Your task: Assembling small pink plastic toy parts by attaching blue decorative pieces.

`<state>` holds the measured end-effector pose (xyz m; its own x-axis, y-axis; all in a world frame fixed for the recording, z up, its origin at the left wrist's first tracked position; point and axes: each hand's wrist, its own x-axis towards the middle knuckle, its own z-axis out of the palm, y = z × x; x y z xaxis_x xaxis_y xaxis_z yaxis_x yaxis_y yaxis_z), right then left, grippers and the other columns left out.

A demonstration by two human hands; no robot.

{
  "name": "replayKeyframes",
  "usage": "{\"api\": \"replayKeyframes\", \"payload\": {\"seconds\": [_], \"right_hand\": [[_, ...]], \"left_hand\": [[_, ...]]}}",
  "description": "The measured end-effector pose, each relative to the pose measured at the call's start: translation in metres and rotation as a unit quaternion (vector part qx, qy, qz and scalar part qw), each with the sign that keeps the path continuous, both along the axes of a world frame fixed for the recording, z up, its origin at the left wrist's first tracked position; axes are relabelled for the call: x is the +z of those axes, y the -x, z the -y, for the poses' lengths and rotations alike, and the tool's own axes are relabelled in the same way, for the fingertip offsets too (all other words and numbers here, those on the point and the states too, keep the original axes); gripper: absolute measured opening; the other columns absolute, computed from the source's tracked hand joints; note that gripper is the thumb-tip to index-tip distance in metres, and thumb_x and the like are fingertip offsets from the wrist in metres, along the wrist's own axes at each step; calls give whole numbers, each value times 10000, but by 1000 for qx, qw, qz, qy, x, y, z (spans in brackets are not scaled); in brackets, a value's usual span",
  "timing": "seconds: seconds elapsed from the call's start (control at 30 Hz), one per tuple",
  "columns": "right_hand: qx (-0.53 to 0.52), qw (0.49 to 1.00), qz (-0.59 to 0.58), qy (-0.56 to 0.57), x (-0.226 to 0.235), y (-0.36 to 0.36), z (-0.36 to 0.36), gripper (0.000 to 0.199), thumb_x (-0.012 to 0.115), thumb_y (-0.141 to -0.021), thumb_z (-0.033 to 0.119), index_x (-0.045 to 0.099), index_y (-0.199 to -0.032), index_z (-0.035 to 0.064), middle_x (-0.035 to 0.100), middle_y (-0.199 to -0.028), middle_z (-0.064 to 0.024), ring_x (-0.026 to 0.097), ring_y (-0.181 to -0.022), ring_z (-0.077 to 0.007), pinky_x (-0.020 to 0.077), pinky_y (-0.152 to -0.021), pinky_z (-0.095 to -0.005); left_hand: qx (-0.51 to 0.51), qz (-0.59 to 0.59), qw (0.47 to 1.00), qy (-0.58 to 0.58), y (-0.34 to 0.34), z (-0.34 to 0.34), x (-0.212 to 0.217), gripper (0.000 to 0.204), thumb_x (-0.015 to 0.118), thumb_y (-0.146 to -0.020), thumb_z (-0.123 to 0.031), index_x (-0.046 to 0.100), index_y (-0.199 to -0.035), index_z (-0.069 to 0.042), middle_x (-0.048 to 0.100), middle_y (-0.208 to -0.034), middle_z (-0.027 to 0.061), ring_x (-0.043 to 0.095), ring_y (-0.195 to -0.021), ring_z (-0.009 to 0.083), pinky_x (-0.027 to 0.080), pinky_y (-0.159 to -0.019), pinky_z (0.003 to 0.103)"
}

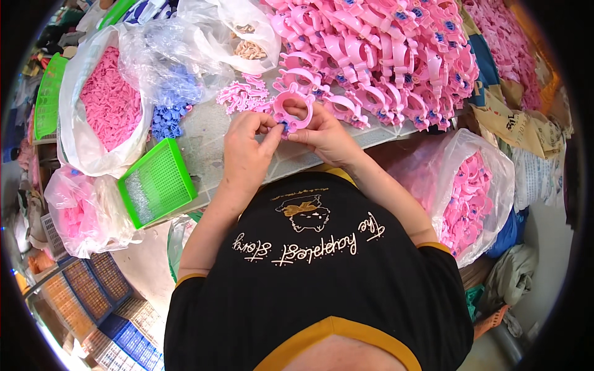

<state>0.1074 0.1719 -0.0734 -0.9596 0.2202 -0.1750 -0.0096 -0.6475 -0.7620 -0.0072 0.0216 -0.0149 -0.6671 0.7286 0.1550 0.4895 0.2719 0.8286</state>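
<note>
A pink plastic ring-shaped part [291,96] with small ear-like bumps is held above the table's near edge. My right hand [331,136] grips it by the right side, fingers behind and thumb in front. At the ring's lower edge sits a small blue plastic piece [285,126]. My left hand [247,145] pinches this blue piece between thumb and forefinger, against the ring. Just beyond my left hand lies a loose heap of small pink plastic pieces [242,94]. Farther right rises a large pile of similar pink ring parts [377,55], many with blue pieces on them.
A white sack of pink pieces [111,99], blue pieces [167,117] in clear plastic and a green basket [158,182] stand at left. A bag with beige pieces [250,49] lies at the back. Right of me is a clear bag of pink parts [467,198].
</note>
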Motion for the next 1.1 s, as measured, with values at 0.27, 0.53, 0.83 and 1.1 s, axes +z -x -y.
{"api": "replayKeyframes", "payload": {"seconds": [0.27, 0.53, 0.83, 1.1], "right_hand": [[5, 1000, 2, 22, 3, -3, 0, 636, 646, -915, -70, 438, -1504, 52, 516, -1470, -93, 577, -1303, -213, 500, -1101, -389], [39, 998, 5, 52, -2, 0, -8, 555, 596, -930, -25, 440, -1452, 74, 583, -1358, -85, 647, -1156, -208, 550, -995, -384], [18, 997, -6, 72, -2, 2, -2, 476, 567, -979, 9, 440, -1432, 80, 606, -1317, -101, 645, -1180, -224, 542, -1039, -421], [34, 998, -18, 51, -1, -1, -2, 461, 599, -1023, 81, 427, -1450, 104, 610, -1326, -88, 626, -1223, -205, 515, -1042, -367]], "left_hand": [[55, 18, 998, 11, 29, 4, 17, 162, 757, -893, -111, 632, -941, -20, 631, -837, 64, 588, -768, 147, 498, -702, 314], [109, -418, 883, 185, 174, 7, 11, 171, 591, -920, -119, 740, -941, -37, 721, -957, 177, 678, -947, 382, 532, -848, 495], [113, -404, 825, 379, 205, -19, -33, 221, 653, -894, -232, 779, -970, -69, 748, -1015, 133, 654, -1095, 355, 526, -911, 487], [87, -96, 991, 39, 166, 11, 2, 267, 712, -917, -130, 722, -1154, -7, 751, -993, 108, 702, -859, 201, 544, -754, 340]]}}
